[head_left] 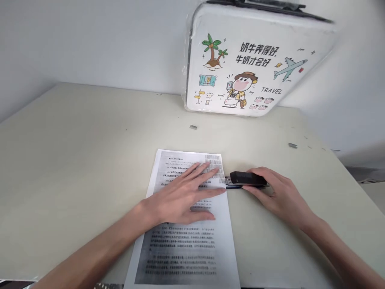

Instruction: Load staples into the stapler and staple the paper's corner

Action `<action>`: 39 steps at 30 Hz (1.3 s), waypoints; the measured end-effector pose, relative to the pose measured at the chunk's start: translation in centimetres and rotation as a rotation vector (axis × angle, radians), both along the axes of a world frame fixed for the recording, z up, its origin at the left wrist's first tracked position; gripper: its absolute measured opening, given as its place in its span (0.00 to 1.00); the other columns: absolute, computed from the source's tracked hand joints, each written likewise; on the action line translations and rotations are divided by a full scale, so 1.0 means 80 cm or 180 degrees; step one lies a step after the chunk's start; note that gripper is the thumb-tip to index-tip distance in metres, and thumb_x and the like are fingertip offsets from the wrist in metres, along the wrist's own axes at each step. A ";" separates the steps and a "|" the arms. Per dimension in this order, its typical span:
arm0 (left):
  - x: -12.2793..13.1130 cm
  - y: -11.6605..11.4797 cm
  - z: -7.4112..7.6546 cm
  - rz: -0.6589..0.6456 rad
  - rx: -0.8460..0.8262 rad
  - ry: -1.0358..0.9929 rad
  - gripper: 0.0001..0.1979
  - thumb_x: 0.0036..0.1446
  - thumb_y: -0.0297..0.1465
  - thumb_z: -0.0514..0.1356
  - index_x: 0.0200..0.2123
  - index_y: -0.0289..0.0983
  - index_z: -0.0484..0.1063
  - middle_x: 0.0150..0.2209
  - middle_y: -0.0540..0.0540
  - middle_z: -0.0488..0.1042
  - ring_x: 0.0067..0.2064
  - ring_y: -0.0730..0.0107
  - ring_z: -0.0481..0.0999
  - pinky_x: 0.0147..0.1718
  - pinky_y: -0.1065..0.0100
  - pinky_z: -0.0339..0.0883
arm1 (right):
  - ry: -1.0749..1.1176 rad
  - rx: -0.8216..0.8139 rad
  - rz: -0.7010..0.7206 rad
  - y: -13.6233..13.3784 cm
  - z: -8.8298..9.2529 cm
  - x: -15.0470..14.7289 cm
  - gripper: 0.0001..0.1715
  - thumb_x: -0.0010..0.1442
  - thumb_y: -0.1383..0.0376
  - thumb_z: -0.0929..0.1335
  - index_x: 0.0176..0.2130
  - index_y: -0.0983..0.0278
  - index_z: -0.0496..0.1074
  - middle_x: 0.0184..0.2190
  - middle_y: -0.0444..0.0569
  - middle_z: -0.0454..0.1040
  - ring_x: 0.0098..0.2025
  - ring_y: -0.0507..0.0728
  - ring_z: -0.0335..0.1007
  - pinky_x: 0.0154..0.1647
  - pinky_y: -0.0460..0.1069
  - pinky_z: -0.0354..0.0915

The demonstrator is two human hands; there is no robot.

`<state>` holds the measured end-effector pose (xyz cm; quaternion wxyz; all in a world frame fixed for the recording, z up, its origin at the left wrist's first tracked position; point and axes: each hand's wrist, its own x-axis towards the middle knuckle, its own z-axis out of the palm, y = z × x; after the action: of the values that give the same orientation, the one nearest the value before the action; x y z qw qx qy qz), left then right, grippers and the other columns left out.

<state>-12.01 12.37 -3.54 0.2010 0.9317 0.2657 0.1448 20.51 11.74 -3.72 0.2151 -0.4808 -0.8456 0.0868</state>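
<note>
A printed paper document (186, 245) lies on the table in front of me, its lower edge running out of the picture. My left hand (186, 196) rests flat on its upper part, fingers spread toward the right edge. At that edge sits a black stapler (248, 178), its front end up against the paper's side; whether the sheet is inside its jaws I cannot tell. My right hand (278, 194) grips the stapler's rear, thumb low and fingers over the top.
A white case (240, 64) with cartoon prints stands at the back of the pale table (75, 160). One small strip of staples (193, 127) lies behind the paper, and another staple strip (292, 145) lies to the right. Tiny bits are scattered near the right edge.
</note>
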 end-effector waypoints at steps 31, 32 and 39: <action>-0.017 -0.077 0.033 0.0555 0.0358 0.0905 0.44 0.70 0.52 0.59 0.79 0.51 0.40 0.79 0.44 0.39 0.78 0.40 0.41 0.73 0.34 0.36 | 0.1201 0.0456 -0.0687 -0.018 0.015 0.032 0.14 0.70 0.52 0.68 0.47 0.58 0.72 0.42 0.50 0.82 0.41 0.60 0.79 0.40 0.54 0.75; 0.003 -0.068 0.029 0.0491 0.0363 0.0854 0.44 0.69 0.54 0.58 0.78 0.50 0.41 0.79 0.43 0.40 0.78 0.40 0.41 0.73 0.34 0.36 | 0.1197 0.0500 -0.0659 -0.021 0.021 0.034 0.14 0.70 0.52 0.67 0.47 0.58 0.72 0.42 0.51 0.82 0.41 0.61 0.80 0.40 0.54 0.75; 0.173 -0.018 0.002 0.0320 0.0204 0.0374 0.46 0.64 0.62 0.56 0.75 0.41 0.57 0.75 0.34 0.56 0.77 0.36 0.48 0.71 0.28 0.31 | 0.0978 0.0917 -0.0398 -0.051 0.062 0.056 0.11 0.72 0.56 0.68 0.50 0.59 0.72 0.43 0.53 0.82 0.44 0.62 0.80 0.43 0.55 0.75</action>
<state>1.87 10.94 -3.42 0.1477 0.9300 0.3187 0.1082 24.96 7.62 1.27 0.4129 -0.4778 -0.7751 0.0238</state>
